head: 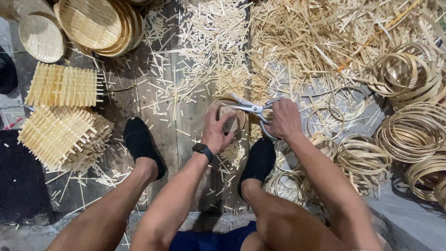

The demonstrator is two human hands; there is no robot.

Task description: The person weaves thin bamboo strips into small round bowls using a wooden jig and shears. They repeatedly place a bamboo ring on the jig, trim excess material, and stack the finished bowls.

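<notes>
Here, at the centre of the frame, the left hand (216,132) is closed around a small round bamboo basket (227,117), while the right hand (284,119) grips the loops of metal scissors (253,109) whose blades lie across the basket's top rim. Bamboo offcuts (218,42) litter the floor above, coiled bamboo rings (411,132) lie at right, and woven lattice squares (62,86) and finished baskets (93,21) sit at upper left.

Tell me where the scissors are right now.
In the head view, the scissors sit just above centre, gripped by the right hand, their blades pointing left across the small round bamboo tray that the left hand holds.
</notes>
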